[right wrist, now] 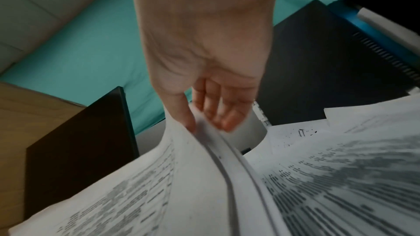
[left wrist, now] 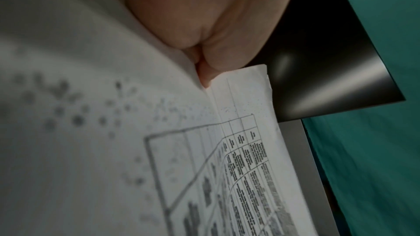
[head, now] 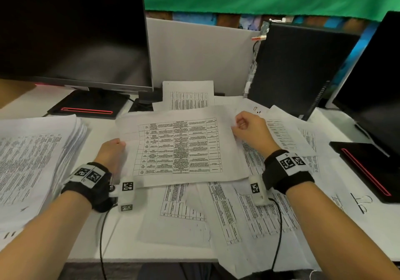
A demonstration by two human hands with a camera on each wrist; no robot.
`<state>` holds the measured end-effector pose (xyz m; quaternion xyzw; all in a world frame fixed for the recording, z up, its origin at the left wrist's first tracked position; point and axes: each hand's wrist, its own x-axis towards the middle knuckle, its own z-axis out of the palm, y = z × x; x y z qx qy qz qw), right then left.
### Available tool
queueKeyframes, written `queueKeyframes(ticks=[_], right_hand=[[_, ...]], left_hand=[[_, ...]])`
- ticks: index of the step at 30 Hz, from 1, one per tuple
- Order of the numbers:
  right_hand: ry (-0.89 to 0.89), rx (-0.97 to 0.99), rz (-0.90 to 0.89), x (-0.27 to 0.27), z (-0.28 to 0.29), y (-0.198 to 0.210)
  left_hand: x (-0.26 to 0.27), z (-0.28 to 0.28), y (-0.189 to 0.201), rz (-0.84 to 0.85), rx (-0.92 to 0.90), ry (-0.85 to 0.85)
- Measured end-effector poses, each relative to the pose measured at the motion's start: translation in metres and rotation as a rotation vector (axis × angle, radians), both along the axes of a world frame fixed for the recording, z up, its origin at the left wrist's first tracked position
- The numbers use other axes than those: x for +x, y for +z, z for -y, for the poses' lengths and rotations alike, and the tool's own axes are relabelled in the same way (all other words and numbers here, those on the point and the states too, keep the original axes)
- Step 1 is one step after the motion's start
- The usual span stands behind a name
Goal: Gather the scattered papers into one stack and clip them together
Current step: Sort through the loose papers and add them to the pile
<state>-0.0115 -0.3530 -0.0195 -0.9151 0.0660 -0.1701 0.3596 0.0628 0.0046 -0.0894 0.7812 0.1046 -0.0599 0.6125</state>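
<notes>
A small stack of printed sheets with tables (head: 179, 145) is held above the desk between both hands. My left hand (head: 113, 148) grips its left edge; in the left wrist view the fingers (left wrist: 204, 55) fold over the stack (left wrist: 245, 150). My right hand (head: 245, 126) pinches the right edge, thumb on top and fingers beneath, as the right wrist view shows on the curved sheets (right wrist: 204, 159). More loose sheets (head: 227, 214) lie scattered underneath and to the right. A binder clip (head: 362, 201) rests on papers at the right.
A thick pile of papers (head: 36, 160) fills the left of the white desk (head: 104, 232). A monitor (head: 71, 30) stands at the back left, a black computer case (head: 296, 67) at the back right and a second monitor (head: 376, 98) at the far right.
</notes>
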Motion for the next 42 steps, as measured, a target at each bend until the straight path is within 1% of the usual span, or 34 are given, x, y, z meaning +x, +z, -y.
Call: queueKeyframes(ticks=[1, 2, 4, 5, 6, 7, 8, 10, 12, 13, 15, 16, 19, 21, 22, 23, 25, 27, 30, 31, 34, 36, 37, 38, 40, 41, 42], right_hand=[[0.021, -0.014, -0.069, -0.001, -0.001, 0.000], [0.045, 0.015, -0.141, -0.001, 0.001, -0.001], [0.111, 0.141, -0.282, -0.004, 0.007, -0.004], [0.144, 0.174, -0.358, -0.006, 0.010, -0.005], [0.169, 0.176, -0.422, -0.007, 0.013, -0.007], [0.168, 0.138, -0.448, -0.007, 0.015, -0.008], [0.122, 0.086, -0.421, -0.006, 0.017, -0.009], [-0.035, 0.044, -0.291, -0.002, 0.020, -0.006], [-0.127, 0.123, -0.165, 0.000, 0.022, 0.001], [-0.127, 0.179, -0.142, 0.001, 0.024, 0.004], [-0.068, 0.265, -0.170, 0.000, 0.025, 0.008], [-0.025, 0.259, -0.205, -0.002, 0.022, 0.007], [0.030, 0.137, -0.282, -0.005, 0.013, -0.003], [0.079, 0.138, -0.319, -0.008, 0.007, -0.011], [0.081, 0.115, -0.309, -0.008, 0.006, -0.014], [0.050, 0.094, -0.284, -0.008, 0.005, -0.014], [-0.050, 0.135, -0.188, -0.009, 0.006, -0.010], [-0.103, 0.197, -0.131, -0.007, 0.009, -0.002], [-0.099, 0.198, -0.180, -0.008, 0.013, 0.006], [-0.127, 0.197, -0.166, -0.009, 0.016, 0.007], [-0.252, 0.286, -0.046, -0.011, 0.025, 0.007], [-0.272, 0.243, -0.040, -0.014, 0.029, 0.009], [-0.317, 0.230, -0.008, -0.015, 0.033, 0.010], [-0.402, 0.240, 0.054, -0.015, 0.041, 0.011], [-0.622, 0.341, 0.215, -0.014, 0.058, 0.016], [-0.705, 0.438, 0.299, -0.014, 0.065, 0.019], [-0.751, 0.538, 0.380, -0.013, 0.071, 0.022]], left_hand=[[0.000, -0.001, 0.000, -0.008, 0.007, 0.003], [-0.002, 0.001, 0.001, -0.019, -0.006, 0.009], [-0.004, 0.002, 0.001, -0.035, -0.029, 0.033], [-0.005, 0.002, 0.001, -0.041, -0.012, 0.033], [-0.006, 0.003, 0.002, -0.038, 0.012, 0.031], [-0.007, 0.005, 0.002, -0.032, 0.028, 0.035], [-0.008, 0.008, 0.004, -0.027, 0.038, 0.035], [-0.013, 0.016, 0.009, -0.012, 0.058, 0.008], [-0.012, 0.020, 0.008, 0.007, 0.055, 0.023], [-0.011, 0.018, 0.008, -0.002, 0.032, 0.036], [-0.010, 0.016, 0.007, -0.037, 0.004, 0.012], [-0.007, 0.015, 0.008, -0.057, 0.008, 0.000], [-0.002, 0.015, 0.011, -0.149, 0.108, 0.013], [-0.008, 0.019, 0.013, -0.125, 0.127, -0.036], [-0.011, 0.020, 0.013, -0.093, 0.129, -0.084], [-0.014, 0.019, 0.011, -0.060, 0.142, -0.140], [-0.013, 0.016, 0.006, 0.000, 0.172, -0.201], [-0.009, 0.015, 0.002, 0.038, 0.168, -0.182], [-0.009, 0.021, 0.003, 0.074, 0.198, -0.110], [-0.011, 0.024, 0.003, 0.075, 0.207, -0.087], [-0.012, 0.025, 0.002, 0.084, 0.188, -0.055], [-0.010, 0.023, 0.001, 0.091, 0.189, -0.052], [-0.010, 0.022, 0.001, 0.091, 0.200, -0.067], [-0.007, 0.021, -0.002, 0.093, 0.218, -0.079], [-0.007, 0.021, -0.003, 0.098, 0.227, -0.090], [-0.007, 0.019, -0.004, 0.093, 0.222, -0.097], [-0.008, 0.019, -0.002, 0.088, 0.219, -0.115]])
